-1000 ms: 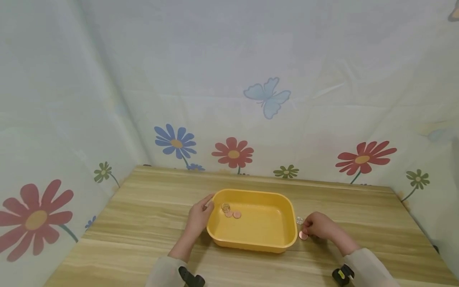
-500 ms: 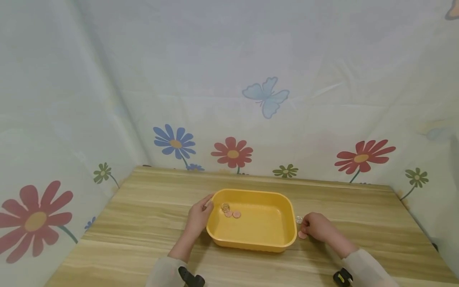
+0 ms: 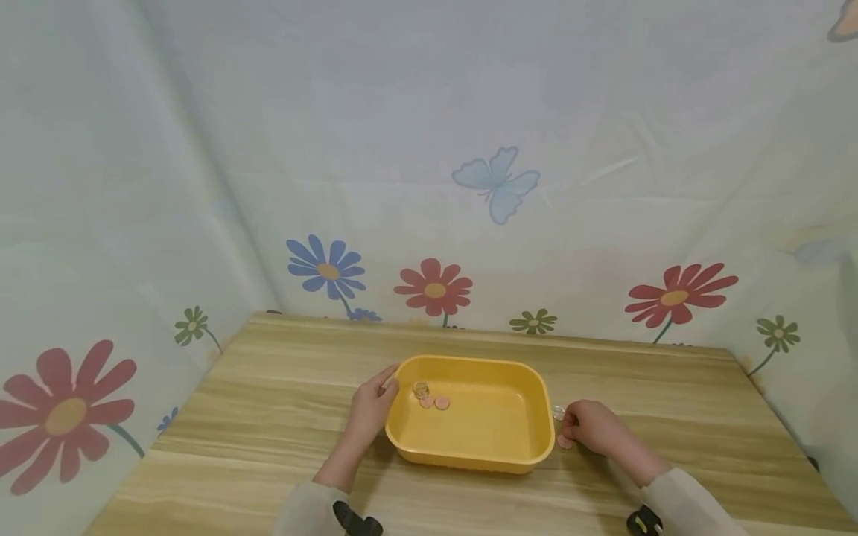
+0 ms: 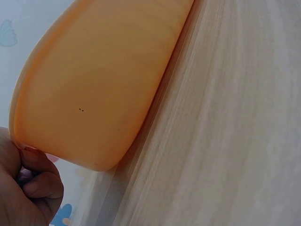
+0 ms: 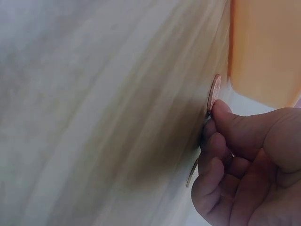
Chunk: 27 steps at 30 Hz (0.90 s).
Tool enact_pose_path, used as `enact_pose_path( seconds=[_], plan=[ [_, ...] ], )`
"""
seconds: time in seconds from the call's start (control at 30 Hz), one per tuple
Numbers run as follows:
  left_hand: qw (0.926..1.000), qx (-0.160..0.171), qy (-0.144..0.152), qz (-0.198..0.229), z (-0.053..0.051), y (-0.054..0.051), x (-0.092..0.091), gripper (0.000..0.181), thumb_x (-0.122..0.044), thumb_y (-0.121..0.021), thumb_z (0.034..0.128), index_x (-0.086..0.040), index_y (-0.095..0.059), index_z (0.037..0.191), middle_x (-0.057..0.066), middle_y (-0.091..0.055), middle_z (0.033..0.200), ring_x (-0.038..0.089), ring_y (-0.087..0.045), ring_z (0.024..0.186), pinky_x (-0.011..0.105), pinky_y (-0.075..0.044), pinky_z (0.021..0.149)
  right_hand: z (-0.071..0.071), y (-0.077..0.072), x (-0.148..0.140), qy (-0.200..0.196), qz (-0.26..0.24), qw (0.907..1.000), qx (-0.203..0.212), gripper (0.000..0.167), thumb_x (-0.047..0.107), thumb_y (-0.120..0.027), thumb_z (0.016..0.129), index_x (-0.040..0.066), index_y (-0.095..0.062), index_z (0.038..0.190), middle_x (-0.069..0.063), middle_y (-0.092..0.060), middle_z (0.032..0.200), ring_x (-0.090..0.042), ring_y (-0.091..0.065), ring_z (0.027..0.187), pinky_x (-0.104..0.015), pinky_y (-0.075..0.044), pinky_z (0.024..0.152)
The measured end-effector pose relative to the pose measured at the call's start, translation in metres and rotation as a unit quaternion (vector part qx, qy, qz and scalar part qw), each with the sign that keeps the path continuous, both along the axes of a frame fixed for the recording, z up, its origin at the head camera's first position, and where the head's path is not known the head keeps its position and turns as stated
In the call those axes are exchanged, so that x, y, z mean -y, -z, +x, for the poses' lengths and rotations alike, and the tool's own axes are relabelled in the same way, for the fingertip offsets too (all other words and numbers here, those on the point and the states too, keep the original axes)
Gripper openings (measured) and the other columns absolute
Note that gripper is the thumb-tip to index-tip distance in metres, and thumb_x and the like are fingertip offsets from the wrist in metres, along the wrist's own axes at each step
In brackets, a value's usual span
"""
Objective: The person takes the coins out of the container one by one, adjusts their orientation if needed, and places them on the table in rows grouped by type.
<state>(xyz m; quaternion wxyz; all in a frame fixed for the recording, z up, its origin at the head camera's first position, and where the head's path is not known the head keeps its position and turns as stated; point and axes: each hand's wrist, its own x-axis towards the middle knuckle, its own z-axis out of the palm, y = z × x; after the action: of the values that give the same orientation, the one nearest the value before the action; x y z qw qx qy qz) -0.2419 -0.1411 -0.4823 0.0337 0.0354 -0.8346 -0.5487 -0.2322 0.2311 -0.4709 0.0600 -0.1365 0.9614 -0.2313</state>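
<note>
While left hand (image 3: pixel 372 406) pinches yellow tray (image 3: pixel 489 432) | right hand (image 3: pixel 593 426) low at copper disc (image 5: pixel 214 92) | fingers (image 5: pixel 208 184) curled, grasp unclear

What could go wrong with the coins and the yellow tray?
The copper-coloured coin by the right hand is thin, so it may slip away. That hand might knock the clear disc beside the yellow tray. If the left hand tugs the tray it grips, the two copper-coloured coins inside could slide.
</note>
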Motion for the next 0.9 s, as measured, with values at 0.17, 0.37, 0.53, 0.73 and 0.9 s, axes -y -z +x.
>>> enact_pose_path(
  seconds=[0.17, 0.37, 0.53, 0.73, 0.9],
  plan=[
    [1.0000, 0.002, -0.001, -0.002, -0.001, 0.002, 0.000, 0.043, -0.017, -0.053, 0.1040, -0.004, -0.057, 0.145, 0.015, -0.061, 0.065, 0.012, -0.048, 0.052, 0.021, -0.043, 0.047, -0.006, 0.001, -0.012, -0.048, -0.060, 0.9965, 0.032, 0.012, 0.002, -0.071, 0.087, 0.002, -0.066, 0.077, 0.000, -0.061, 0.070, -0.009, -0.049, 0.066, -0.023, -0.042, 0.061],
    [1.0000, -0.002, -0.005, -0.006, -0.001, 0.002, 0.000, 0.042, -0.016, -0.054, 0.1036, -0.005, -0.058, 0.144, 0.013, -0.059, 0.063, 0.011, -0.047, 0.051, 0.020, -0.042, 0.047, -0.013, -0.008, -0.024, -0.062, -0.114, 0.9847, 0.116, 0.011, 0.008, -0.065, 0.095, -0.002, -0.068, 0.090, -0.001, -0.059, 0.075, -0.011, -0.049, 0.067, -0.022, -0.041, 0.057],
    [0.9999, -0.007, -0.003, -0.006, 0.000, 0.001, 0.000, 0.042, -0.016, -0.053, 0.1038, -0.004, -0.058, 0.144, 0.015, -0.061, 0.065, 0.011, -0.049, 0.052, 0.022, -0.044, 0.047, -0.017, -0.027, -0.024, -0.076, -0.122, 0.9843, 0.103, 0.014, 0.012, -0.063, 0.098, -0.002, -0.066, 0.097, -0.005, -0.062, 0.083, -0.014, -0.051, 0.073, -0.024, -0.044, 0.062],
    [1.0000, 0.000, -0.003, -0.002, 0.001, -0.001, -0.001, 0.043, -0.016, -0.053, 0.1041, -0.004, -0.057, 0.145, 0.021, -0.066, 0.071, 0.014, -0.053, 0.054, 0.022, -0.045, 0.049, -0.019, -0.052, -0.019, -0.092, -0.149, 0.9788, 0.105, 0.019, 0.014, -0.059, 0.103, -0.005, -0.062, 0.104, -0.013, -0.062, 0.090, -0.017, -0.054, 0.076, -0.026, -0.048, 0.063],
    [1.0000, 0.001, -0.003, -0.009, 0.001, -0.002, -0.001, 0.043, -0.017, -0.053, 0.1044, -0.004, -0.056, 0.145, 0.020, -0.065, 0.070, 0.014, -0.052, 0.054, 0.023, -0.045, 0.049, -0.020, -0.067, -0.012, -0.098, -0.147, 0.9800, 0.091, 0.021, 0.016, -0.060, 0.103, -0.004, -0.063, 0.105, -0.011, -0.064, 0.091, -0.015, -0.055, 0.077, -0.025, -0.048, 0.065]
  ],
)
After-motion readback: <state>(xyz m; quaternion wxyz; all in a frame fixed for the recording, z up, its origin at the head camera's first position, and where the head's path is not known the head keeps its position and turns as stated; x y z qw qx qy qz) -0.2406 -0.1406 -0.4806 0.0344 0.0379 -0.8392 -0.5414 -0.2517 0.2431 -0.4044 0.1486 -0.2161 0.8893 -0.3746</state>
